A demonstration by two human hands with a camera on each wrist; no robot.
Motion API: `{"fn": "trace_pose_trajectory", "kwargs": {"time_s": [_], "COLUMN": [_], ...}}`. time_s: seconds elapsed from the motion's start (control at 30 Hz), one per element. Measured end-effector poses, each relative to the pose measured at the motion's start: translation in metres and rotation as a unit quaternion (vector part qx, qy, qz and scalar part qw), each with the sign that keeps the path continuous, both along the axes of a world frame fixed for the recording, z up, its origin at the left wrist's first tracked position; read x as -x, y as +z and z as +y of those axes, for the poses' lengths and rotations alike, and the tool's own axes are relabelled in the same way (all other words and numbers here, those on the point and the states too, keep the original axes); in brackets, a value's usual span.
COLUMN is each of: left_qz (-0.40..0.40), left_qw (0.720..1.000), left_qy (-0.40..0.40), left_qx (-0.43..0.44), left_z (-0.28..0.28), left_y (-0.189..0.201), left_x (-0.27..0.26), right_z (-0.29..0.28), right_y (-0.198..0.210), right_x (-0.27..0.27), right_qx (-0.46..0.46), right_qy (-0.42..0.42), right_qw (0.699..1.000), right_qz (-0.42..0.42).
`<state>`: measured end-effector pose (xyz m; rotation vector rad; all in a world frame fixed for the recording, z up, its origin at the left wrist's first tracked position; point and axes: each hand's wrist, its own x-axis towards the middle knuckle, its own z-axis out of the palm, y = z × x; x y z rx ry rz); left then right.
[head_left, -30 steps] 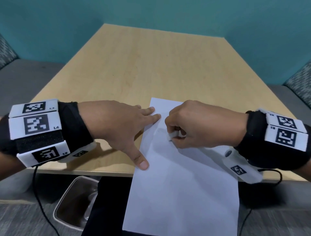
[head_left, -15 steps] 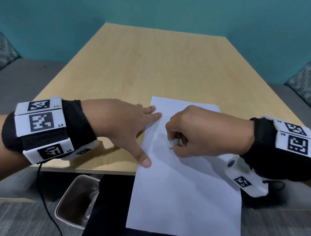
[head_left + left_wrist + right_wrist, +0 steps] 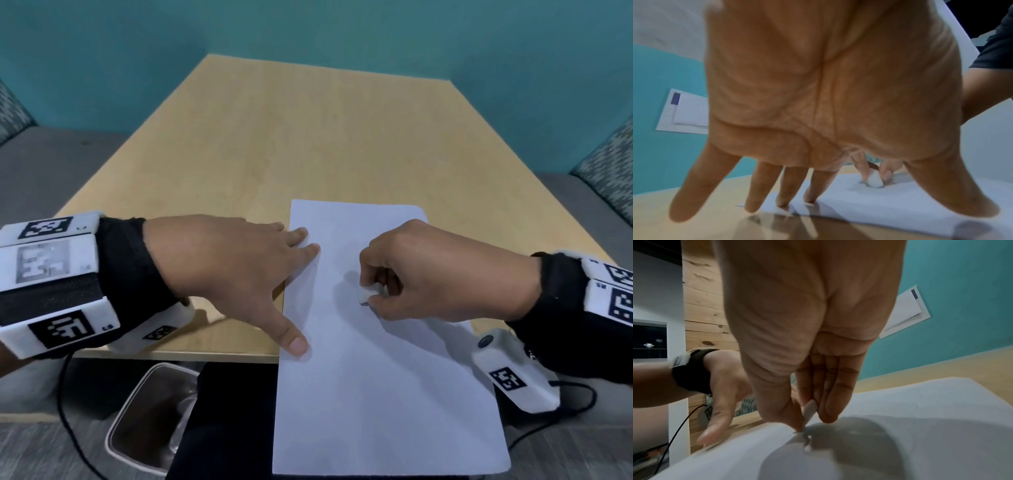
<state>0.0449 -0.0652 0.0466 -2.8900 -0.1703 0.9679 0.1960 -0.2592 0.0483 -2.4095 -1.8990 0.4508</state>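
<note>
So, mid-erase imo: R hand (image 3: 442, 274) pinches eraser (image 3: 368, 295) onto paper (image 3: 387, 394) at tabletop (image 3: 308, 144) front edge; L hand (image 3: 219, 270) splayed, pins it. Marks left? can't tell.

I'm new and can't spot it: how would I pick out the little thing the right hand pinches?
Find the wooden table, then the white sheet of paper overhanging its near edge. There the right hand pinches a small white eraser, tip on the paper. Unlike the flat sheet, it is rounded.
</note>
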Motion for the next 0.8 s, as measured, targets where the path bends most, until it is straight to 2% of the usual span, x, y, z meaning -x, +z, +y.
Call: {"fn": "trace_pose_trajectory", "kwargs": {"time_s": [0.1, 0.33, 0.53, 0.7, 0.8], "left_qz": [0.012, 0.017, 0.021, 0.027, 0.026], "left_qw": [1.000, 1.000, 1.000, 0.999, 0.999], "left_qy": [0.003, 0.016, 0.013, 0.029, 0.035], "left_qx": [-0.009, -0.006, -0.019, -0.007, -0.002], "left_z": [-0.003, -0.002, -0.002, -0.002, -0.002], "left_y": [-0.002, -0.005, -0.006, -0.006, -0.006], "left_x": [0.002, 0.002, 0.002, 0.003, 0.003], "right_z": [0.005, 0.027, 0.018, 0.022, 0.016], "right_y": [0.005, 0.002, 0.002, 0.004, 0.002], "right_x": [0.000, 0.001, 0.014, 0.011, 0.022], "right_qx": [0.010, -0.028, 0.008, -0.011, 0.000], "right_qy": [0.012, 0.024, 0.063, 0.048, 0.075], "right_qw": [1.000, 0.999, 0.998, 0.998, 0.996], "right_qz": [0.002, -0.008, -0.001, -0.032, -0.042]}}
